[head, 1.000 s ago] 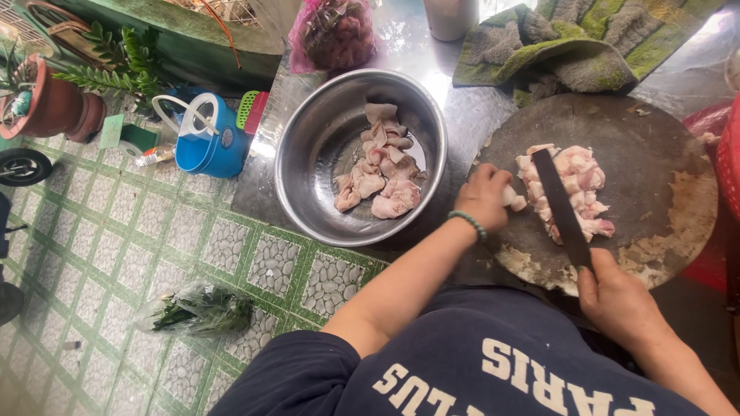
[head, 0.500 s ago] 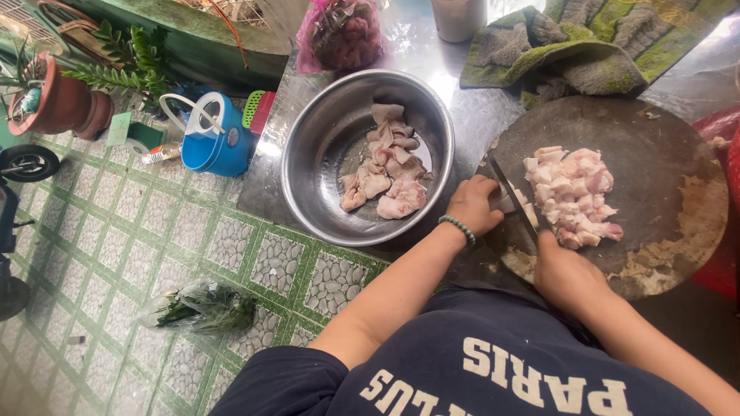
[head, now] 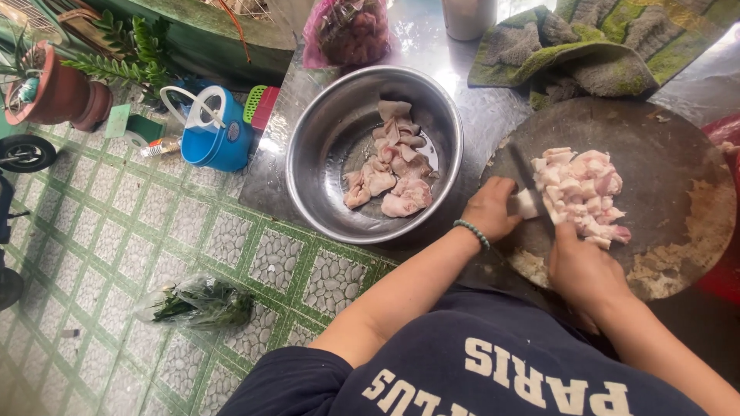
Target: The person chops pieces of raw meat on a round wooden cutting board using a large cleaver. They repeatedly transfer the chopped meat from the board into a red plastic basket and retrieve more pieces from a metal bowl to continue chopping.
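On the round chopping board (head: 663, 154), the left hand (head: 493, 209) pins a pale meat piece (head: 527, 205) just left of the knife (head: 530, 185) — right hand (head: 582, 270) clamped on its handle, blade pointing away

Pink plastic bag (head: 348, 31) beyond bowl, clear bag of greens (head: 196, 304) on floor
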